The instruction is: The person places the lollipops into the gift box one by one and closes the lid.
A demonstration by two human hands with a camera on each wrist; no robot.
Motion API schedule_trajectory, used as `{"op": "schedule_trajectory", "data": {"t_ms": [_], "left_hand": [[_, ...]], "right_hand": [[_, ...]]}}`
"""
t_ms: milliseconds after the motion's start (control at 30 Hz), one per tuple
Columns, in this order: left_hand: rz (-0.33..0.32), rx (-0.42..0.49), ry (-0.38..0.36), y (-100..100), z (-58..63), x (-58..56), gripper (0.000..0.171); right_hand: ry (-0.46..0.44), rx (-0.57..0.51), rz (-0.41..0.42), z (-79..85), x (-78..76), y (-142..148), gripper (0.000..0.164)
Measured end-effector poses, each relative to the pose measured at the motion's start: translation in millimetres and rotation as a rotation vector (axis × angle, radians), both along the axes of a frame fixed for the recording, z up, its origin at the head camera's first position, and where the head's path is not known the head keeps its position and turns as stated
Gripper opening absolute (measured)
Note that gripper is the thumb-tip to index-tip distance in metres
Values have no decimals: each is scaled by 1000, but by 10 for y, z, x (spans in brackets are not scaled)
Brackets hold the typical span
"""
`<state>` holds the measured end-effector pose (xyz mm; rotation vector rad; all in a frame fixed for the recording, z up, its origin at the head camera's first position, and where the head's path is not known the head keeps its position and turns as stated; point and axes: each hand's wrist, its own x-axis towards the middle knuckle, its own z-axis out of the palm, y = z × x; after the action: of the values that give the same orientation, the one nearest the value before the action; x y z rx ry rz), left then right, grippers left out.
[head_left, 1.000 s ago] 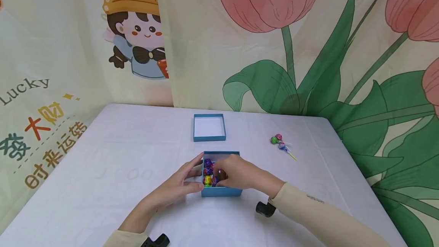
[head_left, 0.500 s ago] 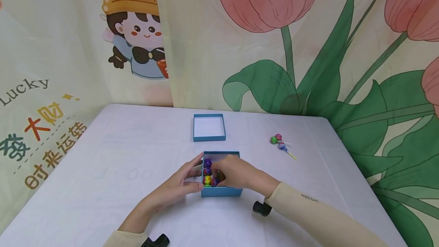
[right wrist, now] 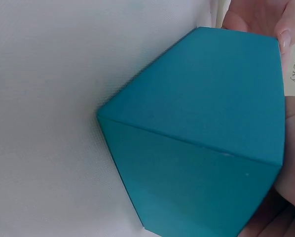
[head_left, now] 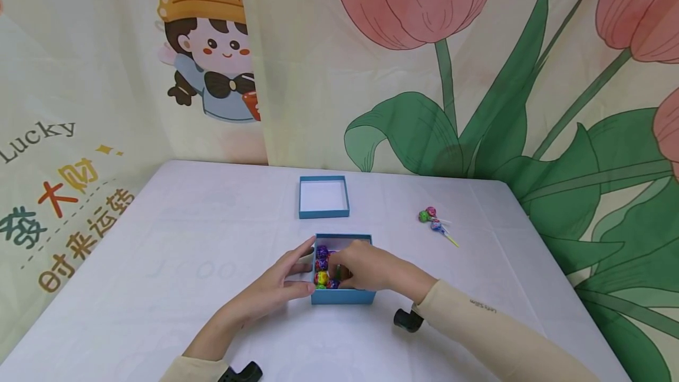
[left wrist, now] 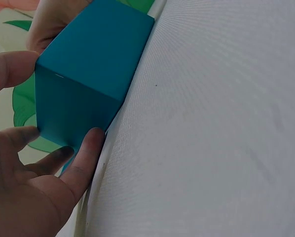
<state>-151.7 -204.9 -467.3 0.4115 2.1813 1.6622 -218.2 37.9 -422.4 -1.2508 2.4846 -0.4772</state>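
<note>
A blue box [head_left: 342, 297] stands uncovered on the table, with several wrapped lollipops [head_left: 322, 264] along its left part, purple, yellow and green. My left hand [head_left: 272, 285] rests on the box's left side; in the left wrist view its fairly straight fingers [left wrist: 91, 153] touch the blue wall and the thumb is at the upper edge. My right hand [head_left: 368, 267] reaches over the right rim into the box, fingers bent down among the lollipops. A bit of green shows beside its fingers. Its fingertips are hidden by the hand and, in the right wrist view, by the box wall [right wrist: 192, 94]; I cannot tell what they hold.
Behind the box lies its blue lid [head_left: 324, 214], white inside facing up. Several loose lollipops [head_left: 436, 226] lie at the back right, red, green and blue. A white cloth [head_left: 212, 223] covers the table. A printed backdrop [head_left: 302, 63] hangs behind the table's far edge.
My right hand shifts slightly left and back again inside the box, and a bit of green now shows beside its fingers. The left hand, lid and loose lollipops stay put.
</note>
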Motion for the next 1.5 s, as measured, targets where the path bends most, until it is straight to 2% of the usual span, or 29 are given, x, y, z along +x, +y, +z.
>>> {"op": "schedule_trajectory", "data": {"t_ms": [333, 500, 633, 767, 967, 1067, 1200, 1500], "left_hand": [[1, 4, -7, -3, 2, 6, 86], [7, -4, -10, 3, 4, -2, 86], [16, -13, -9, 10, 8, -8, 87], [19, -16, -8, 15, 14, -7, 87], [18, -17, -7, 14, 19, 1, 87], [17, -14, -10, 10, 8, 2, 87], [18, -16, -12, 1, 1, 2, 87], [13, -5, -7, -3, -3, -5, 86]], "right_hand": [[11, -9, 12, 27, -1, 26, 16], [27, -89, 26, 195, -60, 157, 15], [97, -157, -17, 343, -161, 358, 18], [184, -200, -113, 413, -348, 636, 19], [259, -215, -358, 345, -752, 1174, 20], [245, -213, -474, 245, -928, 1440, 22], [214, -181, -585, 114, -1065, 1670, 28], [138, -112, -695, -99, -1210, 1852, 37]]}}
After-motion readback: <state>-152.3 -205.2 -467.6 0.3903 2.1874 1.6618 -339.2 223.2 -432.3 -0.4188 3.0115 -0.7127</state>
